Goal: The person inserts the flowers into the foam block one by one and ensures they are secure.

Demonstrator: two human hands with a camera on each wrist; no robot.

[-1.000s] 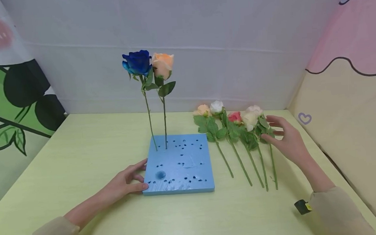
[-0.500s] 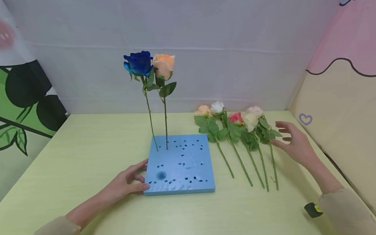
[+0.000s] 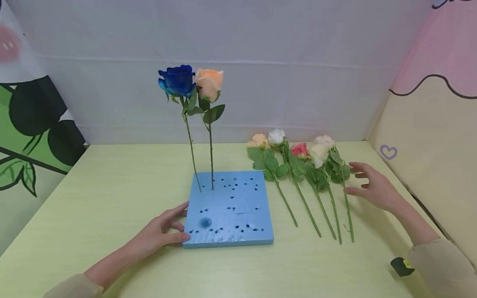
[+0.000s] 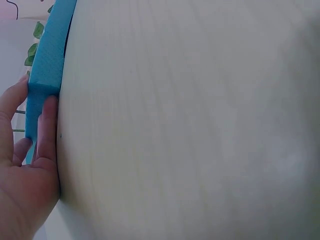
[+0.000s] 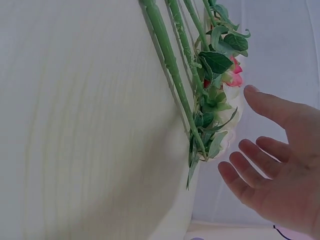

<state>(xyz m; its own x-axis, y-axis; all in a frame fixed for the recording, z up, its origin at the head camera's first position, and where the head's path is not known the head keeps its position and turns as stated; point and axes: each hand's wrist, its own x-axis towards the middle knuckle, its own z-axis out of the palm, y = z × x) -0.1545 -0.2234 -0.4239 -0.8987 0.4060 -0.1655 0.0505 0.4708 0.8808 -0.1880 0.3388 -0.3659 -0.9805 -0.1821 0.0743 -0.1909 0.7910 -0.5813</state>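
My left hand (image 3: 161, 229) rests along the left edge of a light blue foam block (image 3: 242, 215), thumb at its near corner. In the left wrist view, fingers (image 4: 47, 130) lie against the block's side. A blue rose (image 3: 178, 81) and a peach rose (image 3: 210, 84) stand upright in the block, toward its back left. Right of the block, several roses lie in a row, among them a red rose (image 3: 299, 150) and a white rose (image 3: 276, 136). My right hand (image 3: 374, 187) holds nothing, its fingers parted beside the rightmost stem (image 3: 348, 215).
Many small holes and one larger dent (image 3: 204, 222) mark the block's top. The pale yellow table (image 3: 238, 281) meets a grey cloth backdrop (image 3: 299, 63) behind. A printed panel (image 3: 448, 154) borders the table on the right.
My right hand has drawn back to the right and slightly nearer, off the rose leaves to beside the rightmost stem. The left hand stays at the block.
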